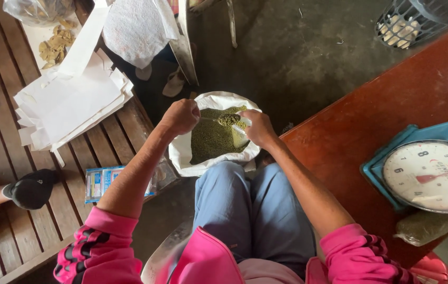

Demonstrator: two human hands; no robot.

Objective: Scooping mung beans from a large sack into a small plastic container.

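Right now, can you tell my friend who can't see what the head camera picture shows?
A seated person's left hand tips a scoop of small green beans into a little clear bag held by the right hand, above an open white sack of beans. A dial scale sits on a red-brown table.

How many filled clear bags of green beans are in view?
2: one small bag held by the right hand over the sack; one filled bag below the scale. Others may be hidden.

head-worn view, steeply down, close
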